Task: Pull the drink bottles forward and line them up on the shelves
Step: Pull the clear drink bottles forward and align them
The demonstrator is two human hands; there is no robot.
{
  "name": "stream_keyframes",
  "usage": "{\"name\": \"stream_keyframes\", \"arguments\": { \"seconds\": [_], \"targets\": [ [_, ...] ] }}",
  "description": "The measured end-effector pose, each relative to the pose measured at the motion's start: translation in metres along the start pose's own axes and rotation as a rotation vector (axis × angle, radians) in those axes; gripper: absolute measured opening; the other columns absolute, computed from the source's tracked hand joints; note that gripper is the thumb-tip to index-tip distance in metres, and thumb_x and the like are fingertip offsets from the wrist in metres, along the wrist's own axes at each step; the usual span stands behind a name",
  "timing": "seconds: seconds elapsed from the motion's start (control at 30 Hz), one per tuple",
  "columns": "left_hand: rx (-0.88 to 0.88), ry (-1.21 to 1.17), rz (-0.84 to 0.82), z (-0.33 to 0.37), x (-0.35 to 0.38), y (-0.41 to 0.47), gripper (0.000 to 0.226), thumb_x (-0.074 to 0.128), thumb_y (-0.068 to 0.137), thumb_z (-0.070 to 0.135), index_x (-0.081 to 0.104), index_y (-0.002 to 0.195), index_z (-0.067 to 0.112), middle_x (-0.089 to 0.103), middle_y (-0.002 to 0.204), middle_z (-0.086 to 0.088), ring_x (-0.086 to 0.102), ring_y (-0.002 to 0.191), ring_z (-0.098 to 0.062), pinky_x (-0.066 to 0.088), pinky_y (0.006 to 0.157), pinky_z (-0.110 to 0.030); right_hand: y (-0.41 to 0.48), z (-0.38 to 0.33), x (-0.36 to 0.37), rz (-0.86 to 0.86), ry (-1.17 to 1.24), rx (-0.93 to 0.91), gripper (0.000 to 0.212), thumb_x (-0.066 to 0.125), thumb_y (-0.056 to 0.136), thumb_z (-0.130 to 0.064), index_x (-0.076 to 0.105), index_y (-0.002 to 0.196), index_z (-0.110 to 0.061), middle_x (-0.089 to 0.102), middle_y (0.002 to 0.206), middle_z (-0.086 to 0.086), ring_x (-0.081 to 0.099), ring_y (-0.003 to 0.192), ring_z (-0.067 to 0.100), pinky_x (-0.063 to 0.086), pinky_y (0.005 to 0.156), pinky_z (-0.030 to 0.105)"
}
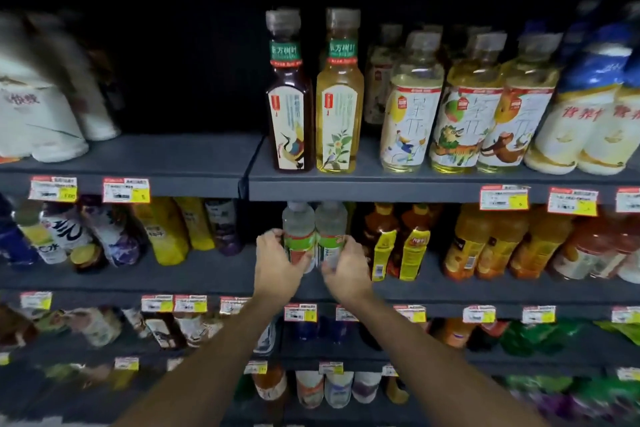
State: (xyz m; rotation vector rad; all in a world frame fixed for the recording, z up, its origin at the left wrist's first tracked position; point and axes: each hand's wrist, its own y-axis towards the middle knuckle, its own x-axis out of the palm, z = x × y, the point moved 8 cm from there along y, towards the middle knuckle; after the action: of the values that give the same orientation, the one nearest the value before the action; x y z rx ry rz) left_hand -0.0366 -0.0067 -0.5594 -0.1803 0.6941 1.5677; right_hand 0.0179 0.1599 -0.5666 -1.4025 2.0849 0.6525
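Two clear drink bottles with green and red labels stand side by side on the second shelf (207, 274). My left hand (277, 265) is wrapped around the left bottle (298, 229). My right hand (346, 269) grips the right bottle (330, 227) from its right side. Both bottles are upright and touch each other, set a little back from the shelf's front edge. My fingers hide their lower parts.
Orange tea bottles with yellow labels (414, 246) stand right of my hands, yellow and purple bottles (166, 229) to the left. On the shelf above are a dark tea bottle (290, 107), a pale one (339, 107) and several juice bottles (460, 114). Price tags line the shelf edges.
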Motion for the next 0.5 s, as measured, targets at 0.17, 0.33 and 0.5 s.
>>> {"name": "stream_keyframes", "arguments": {
  "seconds": [0.17, 0.33, 0.5],
  "targets": [
    [-0.069, -0.095, 0.028, -0.032, 0.034, 0.009, 0.080, 0.086, 0.068, 0.041, 0.044, 0.130, 0.015, 0.053, 0.123, -0.002, 0.055, 0.117, -0.022, 0.050, 0.097, -0.046, 0.019, 0.030, 0.027, 0.088, 0.157, -0.004, 0.061, 0.080, 0.085, -0.030, 0.047, 0.134, -0.014, 0.057, 0.126, 0.006, 0.057, 0.119, 0.022, 0.048, 0.098, 0.033],
    [-0.011, -0.238, 0.043, -0.044, 0.035, 0.006, 0.076, 0.085, 0.071, 0.046, 0.040, 0.130, 0.031, 0.060, 0.120, 0.011, 0.059, 0.109, 0.000, 0.051, 0.092, -0.020, 0.026, 0.051, 0.038, 0.118, 0.273, -0.053, 0.062, 0.081, 0.081, -0.044, 0.043, 0.129, -0.032, 0.058, 0.109, -0.023, 0.057, 0.104, 0.002, 0.044, 0.085, 0.021],
    [0.100, -0.259, -0.024, -0.053, 0.033, 0.013, 0.075, 0.076, 0.068, 0.047, 0.037, 0.132, 0.039, 0.062, 0.110, 0.029, 0.058, 0.105, 0.014, 0.043, 0.079, -0.001, 0.035, 0.063, 0.046, 0.075, 0.235, -0.178, 0.066, 0.074, 0.083, -0.048, 0.030, 0.132, -0.038, 0.063, 0.107, -0.027, 0.062, 0.102, -0.001, 0.049, 0.082, 0.015]
  ]
}}
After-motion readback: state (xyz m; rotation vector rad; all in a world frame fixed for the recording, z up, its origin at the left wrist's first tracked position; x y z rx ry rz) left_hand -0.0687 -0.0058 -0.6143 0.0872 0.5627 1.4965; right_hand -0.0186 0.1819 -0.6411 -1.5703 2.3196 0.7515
